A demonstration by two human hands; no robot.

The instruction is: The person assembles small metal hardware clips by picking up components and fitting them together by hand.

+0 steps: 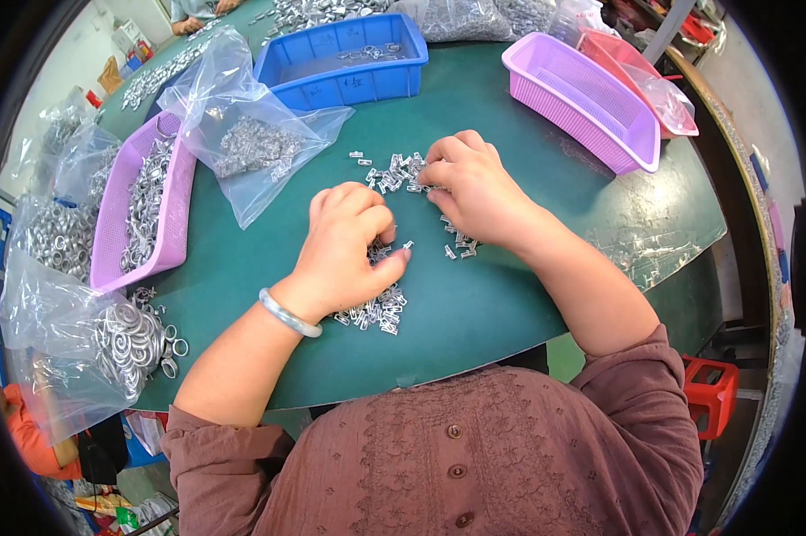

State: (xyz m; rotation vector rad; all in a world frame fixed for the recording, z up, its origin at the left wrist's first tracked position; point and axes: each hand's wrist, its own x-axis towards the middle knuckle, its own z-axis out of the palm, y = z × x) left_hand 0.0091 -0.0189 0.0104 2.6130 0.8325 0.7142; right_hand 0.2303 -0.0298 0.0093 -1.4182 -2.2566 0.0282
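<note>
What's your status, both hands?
Left fingers over near pile of small silvery metal pieces. Right fingers at farther pile. Clear plastic bag lies beyond left hand, off both piles.

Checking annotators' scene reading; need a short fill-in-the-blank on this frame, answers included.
1. The bracelet circles the person's ____ wrist.
2. Of the left hand and right hand, the one farther from the brown shirt is the ____ one.
3. Small silvery parts lie on a tabletop coloured ____.
4. The large tray beyond the hands is coloured ____.

Missing words: left; right; green; blue.
</note>
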